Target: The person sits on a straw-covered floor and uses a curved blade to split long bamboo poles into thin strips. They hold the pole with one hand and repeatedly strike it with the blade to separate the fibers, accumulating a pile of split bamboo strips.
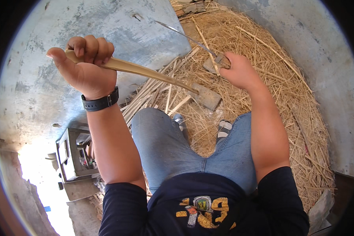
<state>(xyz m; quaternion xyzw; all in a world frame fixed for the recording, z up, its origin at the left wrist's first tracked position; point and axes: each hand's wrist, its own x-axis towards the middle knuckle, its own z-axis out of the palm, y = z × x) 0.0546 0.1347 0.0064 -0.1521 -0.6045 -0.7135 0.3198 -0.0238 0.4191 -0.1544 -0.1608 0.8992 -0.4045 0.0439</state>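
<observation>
My left hand (pixel 88 67) is raised at the left with its fingers wrapped round a pale bamboo strip (pixel 145 72) and its thumb sticking out. From the fist the strip slopes down to the right, its far end over a flat grey-brown block (pixel 207 97) on the straw; whether it touches the block I cannot tell. Further right, my right hand (pixel 242 70) is closed on the handle of a long, thin-bladed knife (pixel 187 36). The blade points up and left, apart from the strip. Most of the handle is hidden by my fingers.
Straw-like shavings (pixel 279 90) cover the floor. Cut bamboo strips (pixel 151 92) lie in a heap left of the block. A worn blue-grey wall (pixel 118 23) stands at the left, another grey wall (pixel 326 51) at the right. By my left elbow is a wooden frame (pixel 72 153).
</observation>
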